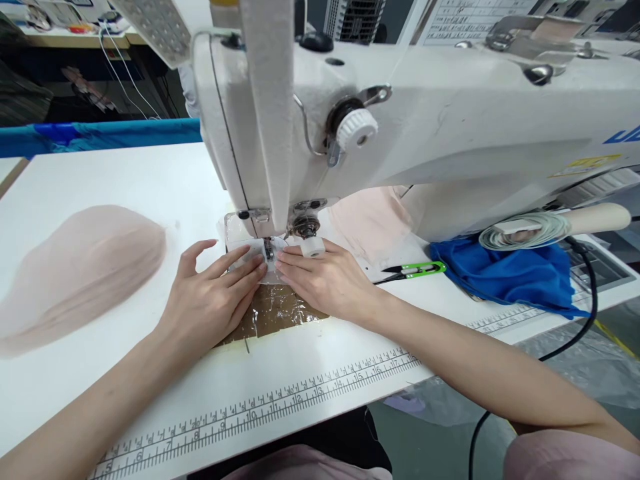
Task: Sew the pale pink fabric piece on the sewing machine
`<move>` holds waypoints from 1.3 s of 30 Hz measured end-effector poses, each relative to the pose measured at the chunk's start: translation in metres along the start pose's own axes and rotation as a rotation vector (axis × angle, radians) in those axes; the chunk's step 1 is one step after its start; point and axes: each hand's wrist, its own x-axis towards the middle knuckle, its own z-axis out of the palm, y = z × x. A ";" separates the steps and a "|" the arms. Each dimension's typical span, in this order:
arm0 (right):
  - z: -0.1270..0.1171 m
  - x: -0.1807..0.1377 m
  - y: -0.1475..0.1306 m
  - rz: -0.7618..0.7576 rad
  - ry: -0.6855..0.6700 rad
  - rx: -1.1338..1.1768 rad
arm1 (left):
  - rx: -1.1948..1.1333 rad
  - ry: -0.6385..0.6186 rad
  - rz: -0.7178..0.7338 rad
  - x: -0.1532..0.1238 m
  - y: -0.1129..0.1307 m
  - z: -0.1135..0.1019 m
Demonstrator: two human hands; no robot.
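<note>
My left hand [213,293] lies with its fingers stretched out on a small pale, sheer piece of fabric [273,275], just left of the presser foot [269,249]. On the right side of the foot, my right hand [333,277] rests flat on the same piece, fingers extended. Its fingertips are partly covered by machine parts. Both hands sit under the head of a white sewing machine [450,113]. Brown tape [280,310] covers the table surface beneath the fingers. The fabric's full outline is hidden by the hands and the machine.
Sheer pink fabric [95,267] lies on the left of the white table [210,407]. More pink fabric [373,220] is behind my right hand. Green thread snips [423,269] and blue cloth [505,273] lie to the right. A printed ruler [270,408] runs along the front edge.
</note>
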 end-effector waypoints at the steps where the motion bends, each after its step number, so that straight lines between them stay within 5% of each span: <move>1: 0.000 0.000 0.000 -0.003 -0.001 -0.001 | 0.001 -0.001 0.000 0.000 0.000 0.000; 28: 0.004 0.004 0.005 0.027 -0.061 -0.051 | -0.062 0.009 -0.059 0.004 -0.005 0.009; 39: 0.002 0.006 0.007 0.024 -0.113 -0.065 | 0.085 -0.002 -0.083 0.003 -0.001 0.005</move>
